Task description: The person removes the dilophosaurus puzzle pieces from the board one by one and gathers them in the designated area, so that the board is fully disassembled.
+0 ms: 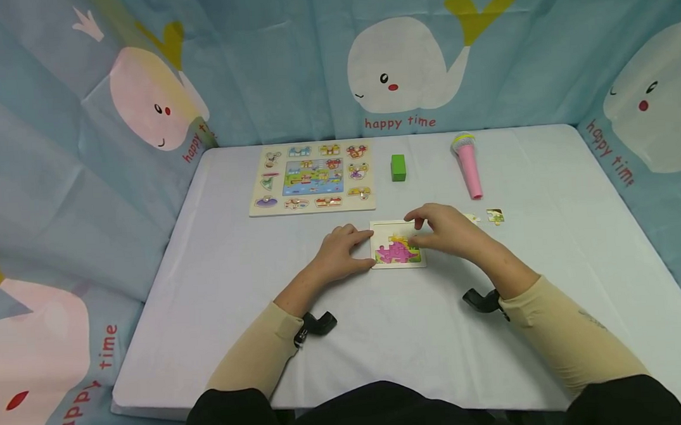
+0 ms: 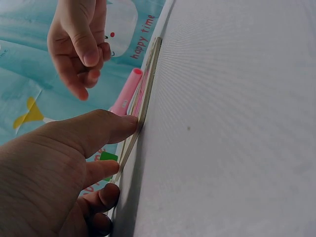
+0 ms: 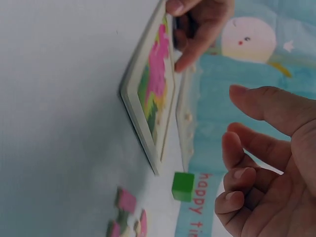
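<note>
A small framed jigsaw puzzle lies on the table with pink, green and yellow dinosaur pieces in its lower part; the upper part of its tray shows bare. At its left edge, the thumb and index finger of my left hand touch the frame, fairly straight and apart. In the left wrist view, the other fingers of this hand bend beside the frame. My right hand hovers over the puzzle's right side. Its fingers are loosely bent, thumb apart, with nothing visible between them.
Loose puzzle pieces lie right of the puzzle, one partly behind my right hand. Farther back are a knobbed picture board, a green block and a pink toy microphone. A whale-print curtain borders the white table.
</note>
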The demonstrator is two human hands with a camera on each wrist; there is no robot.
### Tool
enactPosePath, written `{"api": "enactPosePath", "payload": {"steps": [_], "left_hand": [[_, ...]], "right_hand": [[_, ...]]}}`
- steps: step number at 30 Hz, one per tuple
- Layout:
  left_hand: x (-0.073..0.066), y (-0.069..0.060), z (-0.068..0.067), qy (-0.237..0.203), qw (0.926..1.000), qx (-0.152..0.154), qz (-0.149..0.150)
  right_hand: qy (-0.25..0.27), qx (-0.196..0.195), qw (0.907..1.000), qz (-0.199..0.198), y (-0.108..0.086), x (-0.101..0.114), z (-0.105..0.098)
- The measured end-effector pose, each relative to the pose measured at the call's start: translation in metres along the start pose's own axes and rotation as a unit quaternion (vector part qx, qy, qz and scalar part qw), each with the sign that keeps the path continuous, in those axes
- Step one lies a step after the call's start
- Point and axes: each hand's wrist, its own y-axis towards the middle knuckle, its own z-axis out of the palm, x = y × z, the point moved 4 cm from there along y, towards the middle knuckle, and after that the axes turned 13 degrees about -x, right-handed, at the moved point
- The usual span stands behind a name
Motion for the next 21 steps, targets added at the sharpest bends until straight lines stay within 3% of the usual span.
{"api": "enactPosePath", "payload": {"steps": [6,14,21], "left_hand": [[-0.001,0.0,-0.001,0.001,1.0,0.003,-0.003],[0.0,-0.001,0.0,0.001,1.0,-0.003,0.001],[0.001,-0.001,-0.001,-0.006,0.9999,-0.009,0.005]], "right_hand": [[-0.001,0.02,0.9996,0.018,0.008,0.003,0.018],[-0.01,0.05,0.9962,0.071,0.016,0.001,0.04],[-0.009,0.059,0.9946,0.085,0.018,-0.002,0.048]]}}
